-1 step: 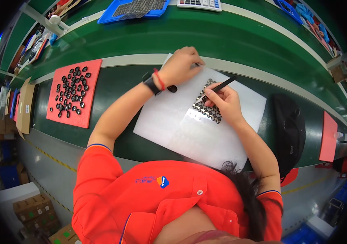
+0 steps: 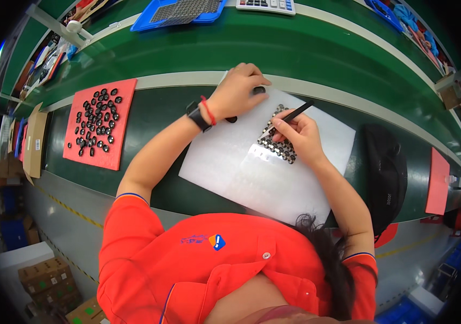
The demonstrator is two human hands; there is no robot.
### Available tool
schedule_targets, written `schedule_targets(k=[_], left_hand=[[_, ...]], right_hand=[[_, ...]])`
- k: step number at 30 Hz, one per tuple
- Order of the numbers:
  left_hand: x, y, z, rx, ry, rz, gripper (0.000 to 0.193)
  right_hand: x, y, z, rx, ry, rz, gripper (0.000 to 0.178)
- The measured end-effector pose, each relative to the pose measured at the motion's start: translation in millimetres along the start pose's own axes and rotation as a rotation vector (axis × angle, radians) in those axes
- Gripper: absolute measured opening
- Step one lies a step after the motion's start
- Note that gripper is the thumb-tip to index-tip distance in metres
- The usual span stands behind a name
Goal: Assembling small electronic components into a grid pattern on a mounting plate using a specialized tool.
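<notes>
Small metal parts (image 2: pixel 283 152) clustered right of centre on a white sheet (image 2: pixel 214 156).
The right hand (image 2: pixel 302 135) pinches a black tool (image 2: pixel 298 111) over them; at upper centre, the left hand (image 2: pixel 238 90) grips a round black piece (image 2: pixel 258 90).

There are one black tool (image 2: pixel 298 111), one white sheet (image 2: pixel 214 162), two pink boards (image 2: pixel 106 161) (image 2: pixel 437 183).

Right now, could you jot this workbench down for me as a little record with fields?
Left hand: at a black round piece; grip unclear
Right hand: holds a black pen-shaped tool, pointing toward clustered small metallic parts
Work surface: white foam sheet on a dark green bench
Person's left: red foam board with scattered black round parts
Person's right: black bag
Ledge beyond: blue tray, white calculator
</notes>
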State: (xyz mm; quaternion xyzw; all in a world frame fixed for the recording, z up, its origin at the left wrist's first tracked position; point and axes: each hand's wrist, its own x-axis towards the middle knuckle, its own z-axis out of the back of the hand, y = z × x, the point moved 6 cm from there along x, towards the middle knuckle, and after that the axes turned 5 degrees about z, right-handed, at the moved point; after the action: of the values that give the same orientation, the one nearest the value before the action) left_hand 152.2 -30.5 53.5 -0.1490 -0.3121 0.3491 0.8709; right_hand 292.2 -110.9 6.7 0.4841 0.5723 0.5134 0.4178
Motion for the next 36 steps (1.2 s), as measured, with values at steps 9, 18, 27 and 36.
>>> schedule_targets(k=[9,18,27,36], left_hand=[[-62,-35,0,-0.025,0.361,-0.181,0.055],[-89,-42,9,0.133,0.290,-0.084,0.051],[-61,-81,-3,0.114,0.328,-0.140,0.055],[-44,-72,-44,-0.130,0.431,-0.224,0.078]], right_hand=[[16,7,-3,0.152,0.330,-0.049,0.018],[-13,24,52,-0.066,-0.127,0.039,0.020],[3,14,56,0.071,0.026,0.082,0.020],[-35,14,64,-0.020,-0.171,0.074,0.020]])
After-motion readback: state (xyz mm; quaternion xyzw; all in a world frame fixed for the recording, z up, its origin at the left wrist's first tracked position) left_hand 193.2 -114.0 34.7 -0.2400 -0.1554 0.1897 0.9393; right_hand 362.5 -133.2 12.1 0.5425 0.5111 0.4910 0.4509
